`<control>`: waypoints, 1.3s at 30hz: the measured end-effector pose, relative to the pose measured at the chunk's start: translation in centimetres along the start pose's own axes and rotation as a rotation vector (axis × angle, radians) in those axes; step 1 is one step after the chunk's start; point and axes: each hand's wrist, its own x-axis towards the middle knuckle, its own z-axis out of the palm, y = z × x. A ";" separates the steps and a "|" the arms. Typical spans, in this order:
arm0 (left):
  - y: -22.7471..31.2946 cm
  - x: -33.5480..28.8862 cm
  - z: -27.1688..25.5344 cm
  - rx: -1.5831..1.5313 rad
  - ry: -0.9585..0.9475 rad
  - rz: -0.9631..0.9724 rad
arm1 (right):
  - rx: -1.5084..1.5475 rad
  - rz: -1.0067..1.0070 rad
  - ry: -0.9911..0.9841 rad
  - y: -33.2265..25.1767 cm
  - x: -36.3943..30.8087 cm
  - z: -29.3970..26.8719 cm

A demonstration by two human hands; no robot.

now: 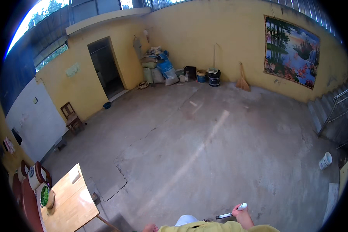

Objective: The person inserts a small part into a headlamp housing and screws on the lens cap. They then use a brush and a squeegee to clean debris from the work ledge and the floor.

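My right hand [240,217] is closed around a slim white-and-black stick [224,215] at the bottom of the view. Its rounded white end sticks out past my fingers at the upper right, and its dark part points left. I cannot make out what kind of tool it is. Only a bit of my left hand [150,227] shows at the lower edge, beside my yellow top [197,228]; its fingers are mostly hidden. A rounded white shape [186,220] peeks out between the two hands, too much covered to name.
A wooden table [71,205] stands at the lower left with a basket of greens [47,196]. Near the left wall is a wooden chair [72,117]. Sacks [166,71], buckets [214,77] and a broom [242,81] line the far wall. Stairs [324,112] and a white bucket [325,160] are right.
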 end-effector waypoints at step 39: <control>55.2 34.8 54.8 -0.239 0.328 -0.200 | 0.036 -0.154 0.085 18.0 26.4 83.7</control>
